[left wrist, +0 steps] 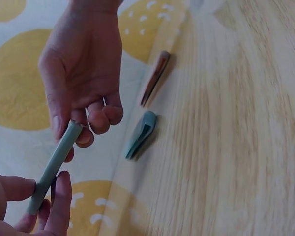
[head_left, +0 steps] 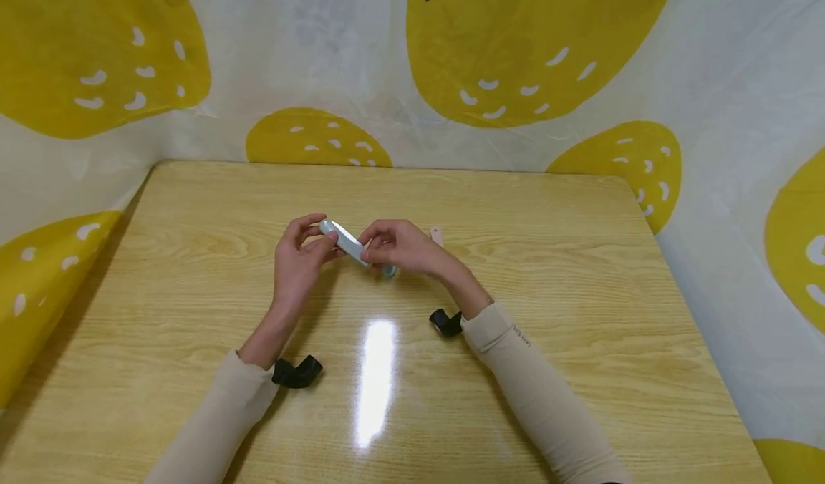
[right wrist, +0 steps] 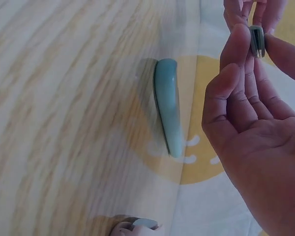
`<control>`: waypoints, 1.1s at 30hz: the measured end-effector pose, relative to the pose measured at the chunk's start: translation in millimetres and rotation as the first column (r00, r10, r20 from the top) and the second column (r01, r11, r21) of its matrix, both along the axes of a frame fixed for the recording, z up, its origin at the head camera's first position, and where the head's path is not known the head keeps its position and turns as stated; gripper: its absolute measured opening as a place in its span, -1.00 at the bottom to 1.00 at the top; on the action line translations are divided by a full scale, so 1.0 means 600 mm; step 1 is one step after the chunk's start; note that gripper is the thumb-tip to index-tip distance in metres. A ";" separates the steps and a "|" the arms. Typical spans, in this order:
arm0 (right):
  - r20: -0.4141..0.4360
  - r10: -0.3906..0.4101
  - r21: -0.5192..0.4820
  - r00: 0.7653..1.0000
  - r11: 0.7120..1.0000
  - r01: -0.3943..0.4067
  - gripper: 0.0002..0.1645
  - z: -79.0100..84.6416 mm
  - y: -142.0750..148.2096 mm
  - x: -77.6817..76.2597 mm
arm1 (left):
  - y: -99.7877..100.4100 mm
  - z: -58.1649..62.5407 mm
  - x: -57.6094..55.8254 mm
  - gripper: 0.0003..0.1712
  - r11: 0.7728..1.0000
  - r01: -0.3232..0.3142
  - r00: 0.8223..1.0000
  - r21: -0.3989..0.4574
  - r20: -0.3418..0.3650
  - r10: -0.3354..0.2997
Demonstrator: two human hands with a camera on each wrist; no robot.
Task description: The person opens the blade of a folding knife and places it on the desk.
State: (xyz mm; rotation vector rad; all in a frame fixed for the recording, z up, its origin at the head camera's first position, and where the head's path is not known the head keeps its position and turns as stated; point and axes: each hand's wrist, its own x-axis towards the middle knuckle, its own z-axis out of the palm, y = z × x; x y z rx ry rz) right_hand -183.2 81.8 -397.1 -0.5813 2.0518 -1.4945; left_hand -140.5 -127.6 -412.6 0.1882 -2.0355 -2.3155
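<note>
Between my two hands a long, narrow, pale green clip (head_left: 344, 239) is held up at a slant over the table. My left hand (head_left: 299, 258) pinches its upper left end between thumb and fingers. At the lower right end, the thumb and fingertips of my right hand (head_left: 402, 246) grip it. Seen end-on in the right wrist view, the held clip (right wrist: 257, 42) has two sides with a narrow gap between them. A second green clip (left wrist: 141, 135) lies on the table below the hands, with a pinkish clip (left wrist: 156, 78) farther along.
The wood-grain table (head_left: 567, 312) ends at the back against a white curtain (head_left: 361, 61) printed with yellow fruit. Black curved pieces, one at the left wrist (head_left: 298, 372) and one at the right wrist (head_left: 446, 322), stick out inward beside the sleeves.
</note>
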 end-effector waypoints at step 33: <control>-0.062 -0.127 0.009 0.990 0.992 0.128 -0.80 0.001 -0.022 -0.004 | 0.008 0.001 0.008 -0.54 0.997 0.053 0.999 -0.053 0.005 -0.053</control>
